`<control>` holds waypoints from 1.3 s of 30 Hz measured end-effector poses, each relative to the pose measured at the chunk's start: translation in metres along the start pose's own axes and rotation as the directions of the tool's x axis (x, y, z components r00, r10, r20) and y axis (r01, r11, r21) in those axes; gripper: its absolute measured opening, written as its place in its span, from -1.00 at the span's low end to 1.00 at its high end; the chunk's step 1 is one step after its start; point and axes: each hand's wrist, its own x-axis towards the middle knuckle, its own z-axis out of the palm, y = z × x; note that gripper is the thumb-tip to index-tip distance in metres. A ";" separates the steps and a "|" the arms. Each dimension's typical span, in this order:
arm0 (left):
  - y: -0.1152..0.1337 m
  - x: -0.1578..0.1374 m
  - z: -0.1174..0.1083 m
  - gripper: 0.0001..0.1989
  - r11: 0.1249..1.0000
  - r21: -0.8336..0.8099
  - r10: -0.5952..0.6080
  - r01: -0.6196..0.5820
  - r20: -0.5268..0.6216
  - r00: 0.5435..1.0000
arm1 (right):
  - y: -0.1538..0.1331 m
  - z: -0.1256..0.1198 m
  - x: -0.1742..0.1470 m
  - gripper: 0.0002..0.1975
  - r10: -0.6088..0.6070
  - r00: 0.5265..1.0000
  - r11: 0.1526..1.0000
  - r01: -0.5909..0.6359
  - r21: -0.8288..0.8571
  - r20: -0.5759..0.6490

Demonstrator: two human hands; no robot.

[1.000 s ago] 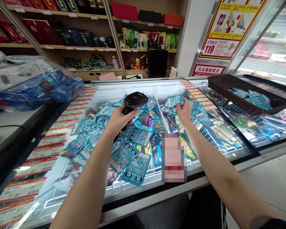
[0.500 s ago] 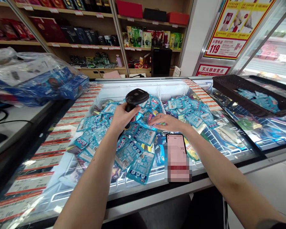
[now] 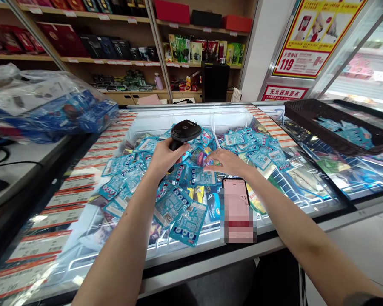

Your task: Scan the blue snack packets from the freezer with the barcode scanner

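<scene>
My left hand [image 3: 166, 158] is wrapped round the grip of a black barcode scanner [image 3: 187, 131], whose head points away over blue packets. To its right my right hand [image 3: 228, 162] hovers low with bent fingers apart. Its thumb is at the upper edge of a blue packet [image 3: 201, 176]; whether it presses on it I cannot tell. More blue packets [image 3: 173, 204] lie loosely heaped around both hands on the glass top of a chest freezer. Another group of blue packets [image 3: 242, 139] lies beyond my right hand. A phone [image 3: 235, 199] showing 31 lies below my right wrist, its lower part blurred out.
A brown basket [image 3: 335, 138] with blue packets stands on the right. Plastic-wrapped blue boxes [image 3: 57, 106] sit at the left. Price labels [image 3: 59, 212] line the freezer's left side. Stocked shelves [image 3: 115, 61] stand behind, with a wall poster [image 3: 315, 42] at the right.
A blue packet beneath my right hand has shifted to the right and turned. My right hand has moved slightly right, its fingers further apart. The phone's number went from 30 to 31.
</scene>
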 end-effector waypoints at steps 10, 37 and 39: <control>0.005 0.000 -0.001 -0.67 1.000 0.002 -0.028 0.028 0.022 0.999 | 0.006 0.010 0.010 -0.65 0.004 0.999 0.996 0.000 -0.085 0.041; 0.001 0.001 0.001 -0.65 1.000 0.012 -0.005 0.005 0.030 1.000 | 0.046 0.003 -0.005 -0.58 0.496 0.818 0.866 -0.491 0.096 -0.291; -0.001 0.001 0.001 -0.64 1.000 0.008 0.000 0.000 0.034 0.999 | 0.051 -0.001 -0.008 -0.61 0.562 0.760 0.823 -0.551 0.135 -0.325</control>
